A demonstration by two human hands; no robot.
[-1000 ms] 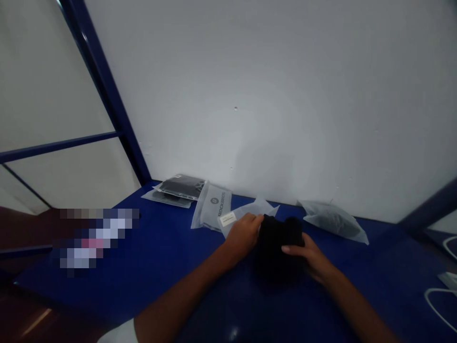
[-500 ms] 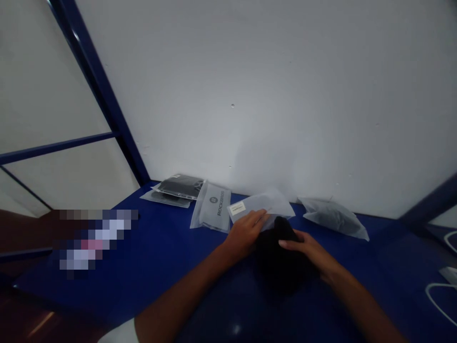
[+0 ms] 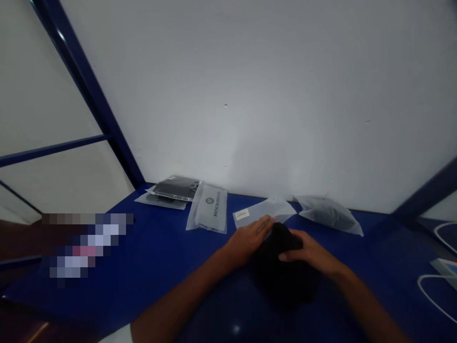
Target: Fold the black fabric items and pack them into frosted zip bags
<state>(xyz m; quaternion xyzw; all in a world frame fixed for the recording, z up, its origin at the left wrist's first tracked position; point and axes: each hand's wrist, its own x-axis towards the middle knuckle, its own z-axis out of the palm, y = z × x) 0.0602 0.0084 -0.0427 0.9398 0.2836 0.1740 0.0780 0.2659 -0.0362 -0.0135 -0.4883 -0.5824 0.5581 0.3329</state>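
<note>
A limp black cloth item [image 3: 282, 276] is between my hands over the blue tabletop; its exact kind is too dark to make out. My right hand [image 3: 307, 250] grips its upper right part, thumb on the near side. At its upper left edge, my left hand [image 3: 248, 238] holds the cloth, fingers angled forward and the thumb hidden. Just behind lies a frosted plastic bag [image 3: 266, 208] with a white label, partly covered by my left fingers and the cloth.
Left of my hands lie a frosted bag [image 3: 210, 207] printed ROCKBROS and stacked bags [image 3: 174, 188] with dark contents. Another filled bag [image 3: 330, 214] lies right, by the white wall [image 3: 228, 71]. White loops [image 3: 433, 290] are at the right edge. Another person's arm [image 3: 21, 238] reaches in from the left, beside a pixelated patch.
Both hands have drawn the black cloth slightly nearer, away from the labelled bag, showing more of that bag. The view has shifted slightly.
</note>
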